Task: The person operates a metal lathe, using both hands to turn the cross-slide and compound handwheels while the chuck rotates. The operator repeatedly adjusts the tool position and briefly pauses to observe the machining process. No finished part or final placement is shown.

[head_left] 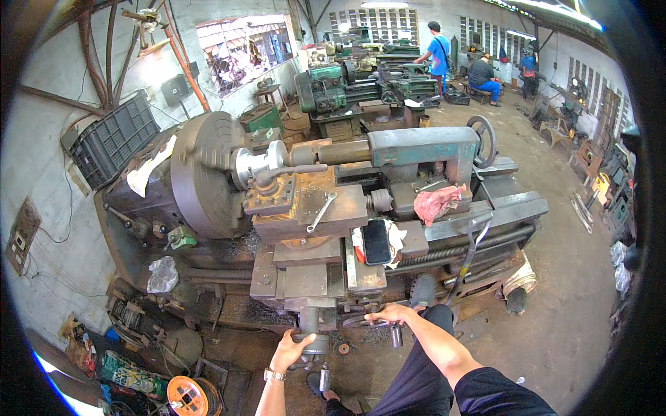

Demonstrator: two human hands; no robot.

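Note:
My left hand [286, 352], a watch on its wrist, grips the rim of the cross-slide handwheel [316, 344] at the front of a large lathe. The crank handle [325, 378] of that wheel hangs below. My right hand [390, 314] is closed on the rim of the carriage handwheel [357, 321], its crank handle [397, 336] pointing down. Behind them, the big chuck [201, 173] looks blurred at its face. A shiny flanged metal workpiece [261, 163] sits between chuck and tailstock [423, 147], beside the tool post [269, 192]. The cutting tip cannot be made out.
A spanner [322, 211] lies on the compound slide, a phone [377, 242] on white cloth beside it. A red rag [438, 203] rests near the tailstock. An orange cable reel [187, 395] stands lower left. Several people are farther back, one in a blue shirt [438, 57].

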